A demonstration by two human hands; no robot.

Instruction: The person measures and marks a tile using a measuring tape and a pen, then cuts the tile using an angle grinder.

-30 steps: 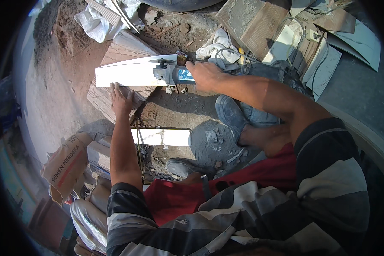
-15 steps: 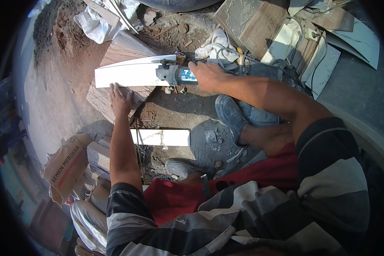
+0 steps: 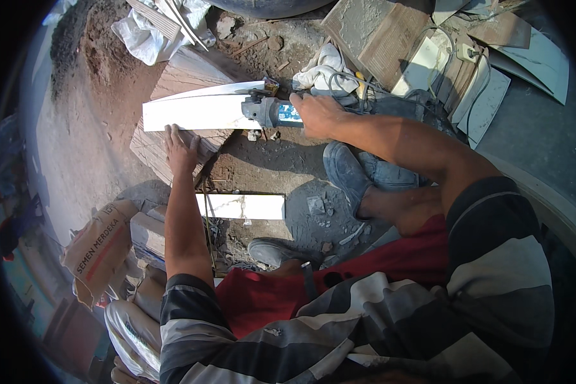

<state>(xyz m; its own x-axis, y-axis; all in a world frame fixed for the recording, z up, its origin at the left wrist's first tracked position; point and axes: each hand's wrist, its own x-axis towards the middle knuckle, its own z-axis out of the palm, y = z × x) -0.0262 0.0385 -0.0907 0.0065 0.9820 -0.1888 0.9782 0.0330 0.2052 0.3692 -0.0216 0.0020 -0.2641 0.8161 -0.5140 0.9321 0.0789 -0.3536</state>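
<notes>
My right hand (image 3: 320, 116) is wrapped round the blue and grey body of an angle grinder (image 3: 262, 111). The grinder's disc end is over the right part of a white tile strip (image 3: 192, 113). A dark line runs along the strip's far side, setting off a narrow piece at the far edge. Under the strip lies a brown wood-patterned slab (image 3: 163, 150). My left hand (image 3: 182, 148) lies with fingers stretched out and thumb apart, its fingertips at the strip's near edge.
Another white tile strip (image 3: 249, 207) lies on the ground near my shoes. A torn brown paper sack (image 3: 102, 246) stands at the left. Tile pieces (image 3: 422, 67) and cables are heaped at the far right, beside a white cloth (image 3: 323, 72). A dark tub (image 3: 269, 5) stands at the far edge.
My right hand and the angle grinder have shifted slightly to the right along the tile strip. My left hand and the strip have stayed in place.
</notes>
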